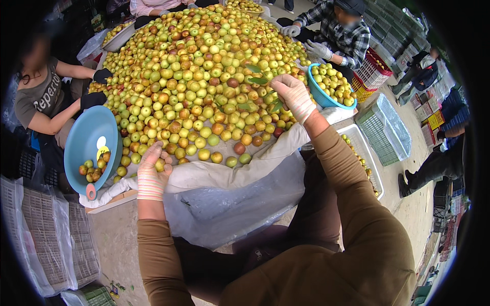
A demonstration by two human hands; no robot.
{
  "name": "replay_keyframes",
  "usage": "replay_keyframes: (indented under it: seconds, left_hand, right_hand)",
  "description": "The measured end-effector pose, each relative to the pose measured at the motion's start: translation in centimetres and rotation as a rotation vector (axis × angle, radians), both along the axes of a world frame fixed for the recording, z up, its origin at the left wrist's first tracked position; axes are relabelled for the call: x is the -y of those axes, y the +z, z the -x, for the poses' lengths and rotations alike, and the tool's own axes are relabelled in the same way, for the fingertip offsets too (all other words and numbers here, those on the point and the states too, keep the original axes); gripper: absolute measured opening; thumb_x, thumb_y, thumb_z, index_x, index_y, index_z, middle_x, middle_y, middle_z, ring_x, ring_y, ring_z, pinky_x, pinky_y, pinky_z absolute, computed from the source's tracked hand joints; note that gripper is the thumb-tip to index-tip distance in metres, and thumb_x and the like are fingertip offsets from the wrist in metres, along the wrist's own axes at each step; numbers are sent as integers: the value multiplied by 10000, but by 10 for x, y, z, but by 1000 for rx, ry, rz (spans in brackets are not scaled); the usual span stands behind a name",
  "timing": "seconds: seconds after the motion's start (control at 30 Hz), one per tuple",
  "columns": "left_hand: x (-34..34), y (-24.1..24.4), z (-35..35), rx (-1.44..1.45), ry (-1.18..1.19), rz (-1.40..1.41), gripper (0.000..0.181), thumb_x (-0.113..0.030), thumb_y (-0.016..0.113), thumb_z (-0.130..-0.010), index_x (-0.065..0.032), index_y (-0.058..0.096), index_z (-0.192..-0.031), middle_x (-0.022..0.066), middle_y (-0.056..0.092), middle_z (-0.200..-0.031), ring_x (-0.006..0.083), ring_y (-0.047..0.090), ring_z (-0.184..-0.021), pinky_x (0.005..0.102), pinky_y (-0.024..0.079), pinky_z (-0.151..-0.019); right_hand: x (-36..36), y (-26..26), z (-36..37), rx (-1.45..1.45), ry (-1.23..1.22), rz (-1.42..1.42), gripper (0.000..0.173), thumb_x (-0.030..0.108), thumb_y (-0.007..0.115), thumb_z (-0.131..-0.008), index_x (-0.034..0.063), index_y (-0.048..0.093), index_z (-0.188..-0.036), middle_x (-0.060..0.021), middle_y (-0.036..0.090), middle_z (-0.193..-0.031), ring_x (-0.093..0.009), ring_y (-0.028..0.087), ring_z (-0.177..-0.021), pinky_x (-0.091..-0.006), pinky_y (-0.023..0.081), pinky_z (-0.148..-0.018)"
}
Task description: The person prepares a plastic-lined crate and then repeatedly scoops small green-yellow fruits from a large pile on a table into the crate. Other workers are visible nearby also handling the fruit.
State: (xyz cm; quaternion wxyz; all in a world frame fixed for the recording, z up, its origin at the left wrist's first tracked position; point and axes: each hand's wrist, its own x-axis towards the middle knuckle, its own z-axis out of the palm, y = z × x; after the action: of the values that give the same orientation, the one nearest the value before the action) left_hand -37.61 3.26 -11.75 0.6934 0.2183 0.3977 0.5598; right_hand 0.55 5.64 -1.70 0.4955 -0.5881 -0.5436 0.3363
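A large heap of green and reddish-brown jujube fruits (199,80) lies on a white cloth (214,174). My left hand (154,172), in a pale glove with a striped cuff, is curled around a yellowish fruit (160,165) at the heap's near left edge. My right hand (293,93), gloved alike, is at the right side of the heap, with its thumb and finger together beside a leafy sprig (277,105); its palm side is hidden. More green leaves (258,80) lie on the fruits just left of it.
A blue basin (86,141) holding several fruits stands left; a filled blue basket (325,97) stands right. A plastic-lined container (233,202) is before my knees. A white tray (373,168) and green crate (383,134) are right. Co-workers sit left, right and across the heap.
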Motion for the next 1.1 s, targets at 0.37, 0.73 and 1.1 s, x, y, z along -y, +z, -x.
replay_keyframes:
  seconds: [0.37,0.73,1.1]
  left_hand:
    - [-22,51,106,-1017,971,-542,377,-269,661,-900,14,634,-1147,88,648,-944,158,582,-795,280,487,-763]
    - [9,91,90,-814,592,-494,336,-267,590,-965,6,646,-1152,82,689,-962,114,627,-757,245,511,-716]
    - [-26,-20,92,-2034,122,-406,276,-199,598,-858,-79,678,-1093,201,675,-990,376,643,-940,457,513,-836]
  right_hand:
    - [344,-146,-219,788,-47,1410,270,216,525,-882,35,696,-985,-166,715,-953,-281,717,-739,-394,579,-686]
    - [236,-52,-178,1346,-489,290,169,227,521,-941,134,662,-942,-175,681,-893,-399,646,-781,-487,507,-678]
    - [26,-58,148,727,515,-427,174,239,549,-905,136,658,-993,-112,657,-823,-342,644,-798,-446,517,-704]
